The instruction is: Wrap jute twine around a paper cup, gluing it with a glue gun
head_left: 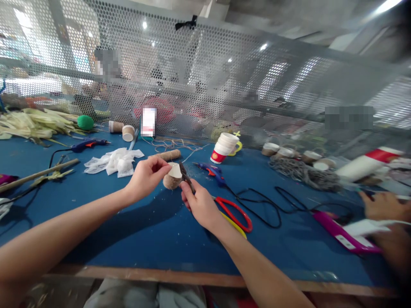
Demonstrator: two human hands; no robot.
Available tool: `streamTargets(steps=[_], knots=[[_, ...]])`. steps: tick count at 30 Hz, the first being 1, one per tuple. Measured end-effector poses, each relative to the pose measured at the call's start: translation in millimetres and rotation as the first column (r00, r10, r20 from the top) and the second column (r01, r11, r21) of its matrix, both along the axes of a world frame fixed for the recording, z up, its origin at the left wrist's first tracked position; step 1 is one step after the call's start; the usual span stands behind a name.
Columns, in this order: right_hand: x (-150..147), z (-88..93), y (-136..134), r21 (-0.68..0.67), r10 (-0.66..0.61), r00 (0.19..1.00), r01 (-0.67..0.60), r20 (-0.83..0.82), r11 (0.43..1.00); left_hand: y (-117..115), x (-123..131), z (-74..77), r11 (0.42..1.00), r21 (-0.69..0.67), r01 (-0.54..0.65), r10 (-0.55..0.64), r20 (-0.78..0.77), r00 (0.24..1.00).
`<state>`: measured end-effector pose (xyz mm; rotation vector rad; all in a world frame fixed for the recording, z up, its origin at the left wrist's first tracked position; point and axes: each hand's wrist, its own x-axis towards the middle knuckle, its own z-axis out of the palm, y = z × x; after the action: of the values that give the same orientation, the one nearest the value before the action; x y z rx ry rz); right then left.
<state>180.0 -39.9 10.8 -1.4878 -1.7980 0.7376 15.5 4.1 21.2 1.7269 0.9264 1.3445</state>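
A small paper cup (172,181), white inside and wrapped outside in brown twine, is held tilted above the blue table. My left hand (146,177) is closed in a pinch at the cup's left rim; its fingertips partly hide what lies between them. My right hand (201,201) is wrapped round dark pliers (187,176), whose jaws meet the cup's right rim. Behind the cup lies a brown twine roll (167,155). Scissors with red and yellow handles (234,211) rest beside my right wrist, partly hidden by it.
A blue glue gun (212,172) trails a black cord toward a purple power strip (345,233). Stacked cups (224,145), a phone (148,122) and white gauzy cloth (114,161) stand or lie farther back. At right is another person's hand (385,207). Perforated metal mesh (180,77) borders the table.
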Motion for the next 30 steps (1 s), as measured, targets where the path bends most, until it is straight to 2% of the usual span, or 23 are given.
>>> streamTargets(steps=[1, 2, 3, 4, 5, 6, 8, 9, 10, 11, 12, 14, 15, 17, 20, 21, 23, 25, 26, 27, 28, 29, 30], knots=[[0, 0.2, 0, 0.013, -0.011, 1.000, 0.010, 0.008, 1.000, -2, 3, 1.7, 0.967, -0.230, 0.107, -0.077, 0.136, 0.988], [0, 0.5, 0, 0.025, -0.020, 1.000, 0.020, 0.018, 1.000, -3, 5, 3.3, 0.884, -0.406, 0.232, -0.131, 0.262, 0.956], [-1, 0.9, -1, 0.034, -0.027, 0.999, 0.026, 0.030, 0.999, -4, 6, 4.9, 0.790, -0.511, 0.338, -0.164, 0.356, 0.920], [-1, 1.3, -1, 0.042, -0.033, 0.999, 0.032, 0.040, 0.999, -5, 7, 6.2, 0.726, -0.559, 0.401, -0.182, 0.406, 0.896], [0, 1.7, -1, 0.047, -0.036, 0.998, 0.034, 0.045, 0.998, -5, 7, 7.1, 0.710, -0.568, 0.416, -0.197, 0.407, 0.892], [0, 1.9, -1, 0.051, -0.035, 0.999, 0.033, 0.041, 0.998, -5, 7, 7.4, 0.746, -0.540, 0.389, -0.212, 0.361, 0.908], [1, 2.0, 0, 0.048, -0.029, 0.999, 0.028, 0.017, 0.998, -3, 4, 6.2, 0.909, -0.343, 0.236, -0.201, 0.137, 0.970], [1, 1.9, 0, 0.043, -0.026, 1.000, 0.025, 0.002, 0.999, -2, 2, 4.8, 0.978, -0.157, 0.138, -0.141, -0.013, 0.990], [2, 1.8, 0, 0.036, -0.024, 1.000, 0.025, -0.009, 0.999, -1, 1, 2.9, 0.996, 0.063, 0.057, -0.046, -0.154, 0.987], [2, 1.8, 0, 0.028, -0.025, 1.000, 0.025, -0.017, 0.999, 0, -1, 0.8, 0.961, 0.277, 0.008, 0.067, -0.262, 0.963], [2, 1.7, 0, 0.021, -0.024, 1.000, 0.025, -0.020, 0.999, 2, -3, -1.2, 0.892, 0.453, -0.006, 0.174, -0.332, 0.927], [1, 1.6, -1, 0.013, -0.015, 1.000, 0.015, -0.022, 1.000, 4, -5, -4.5, 0.757, 0.653, 0.025, 0.316, -0.399, 0.860], [0, 1.6, -1, 0.012, -0.008, 1.000, 0.009, -0.022, 1.000, 5, -6, -5.5, 0.714, 0.699, 0.043, 0.356, -0.416, 0.837], [0, 1.5, -1, 0.014, 0.005, 1.000, -0.004, -0.020, 1.000, 7, -8, -6.6, 0.671, 0.739, 0.061, 0.397, -0.428, 0.812], [-1, 1.2, -1, 0.016, 0.002, 1.000, -0.002, -0.012, 1.000, 6, -8, -6.5, 0.688, 0.724, 0.052, 0.375, -0.417, 0.828], [-1, 1.1, -1, 0.014, -0.002, 1.000, 0.002, -0.009, 1.000, 5, -7, -6.1, 0.721, 0.692, 0.028, 0.350, -0.398, 0.848], [-1, 1.0, -1, 0.011, -0.009, 1.000, 0.009, -0.007, 1.000, 3, -5, -4.3, 0.840, 0.541, -0.049, 0.265, -0.331, 0.906], [-1, 1.1, -1, 0.015, -0.010, 1.000, 0.010, -0.012, 1.000, 0, -1, -1.0, 0.974, 0.216, -0.065, 0.109, -0.199, 0.974], [-1, 1.3, -1, 0.020, -0.010, 1.000, 0.010, -0.014, 1.000, -2, 1, 1.2, 1.000, 0.010, -0.012, 0.013, -0.095, 0.995], [-1, 1.5, -1, 0.025, -0.012, 1.000, 0.012, -0.016, 1.000, -3, 2, 3.3, 0.980, -0.184, 0.080, -0.076, 0.028, 0.997], [-1, 1.8, -1, 0.028, -0.014, 1.000, 0.014, -0.015, 0.999, -3, 3, 5.4, 0.924, -0.336, 0.184, -0.140, 0.151, 0.979], [-1, 2.1, -1, 0.028, -0.015, 1.000, 0.016, -0.014, 0.999, -3, 3, 7.1, 0.862, -0.430, 0.269, -0.175, 0.246, 0.953], [0, 2.5, -1, 0.025, -0.016, 1.000, 0.016, -0.013, 1.000, -3, 3, 8.3, 0.825, -0.471, 0.311, -0.185, 0.295, 0.937]])
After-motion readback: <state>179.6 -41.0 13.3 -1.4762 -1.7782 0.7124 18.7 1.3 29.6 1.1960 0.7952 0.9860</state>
